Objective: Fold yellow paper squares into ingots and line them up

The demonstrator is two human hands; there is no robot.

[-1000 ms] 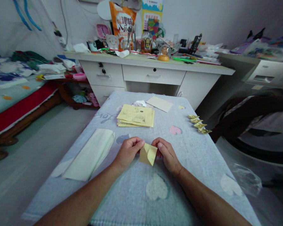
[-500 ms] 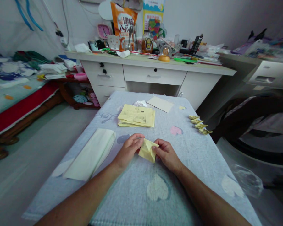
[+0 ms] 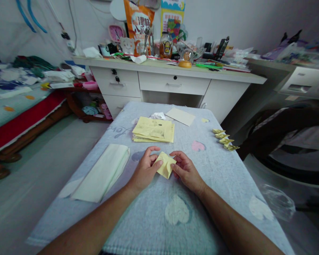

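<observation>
From my remote seat, what matters most is how the folded yellow paper square [image 3: 165,165] sits: directly between my two hands, right of the left hand [image 3: 145,168] and left of the right hand [image 3: 186,171]. Neither is clearly nearer, since both touch it. I see no real long axis; it is roughly square and turned like a diamond, one corner pointing back toward me.

My left hand pinches its left side, thumb on the upper face. My right hand is closed on the opposite edge, thumb also on top, index finger raised off the paper. How the fingers beneath are placed, I can't tell.

Beyond the square, on the cloth-covered counter [image 3: 138,221], I have a yellow paper stack [image 3: 154,129], with a white crumpled tissue [image 3: 158,115] and a pale card [image 3: 180,116] behind it. Four folded paper pieces [image 3: 226,141] line the right edge, well apart from my right hand.

As for containers, a glass jar [image 3: 166,46] with something amber-brown inside stands on the white drawered counter [image 3: 159,82]. Near it is an upright orange snack bag [image 3: 138,23], contents hidden from me.
</observation>
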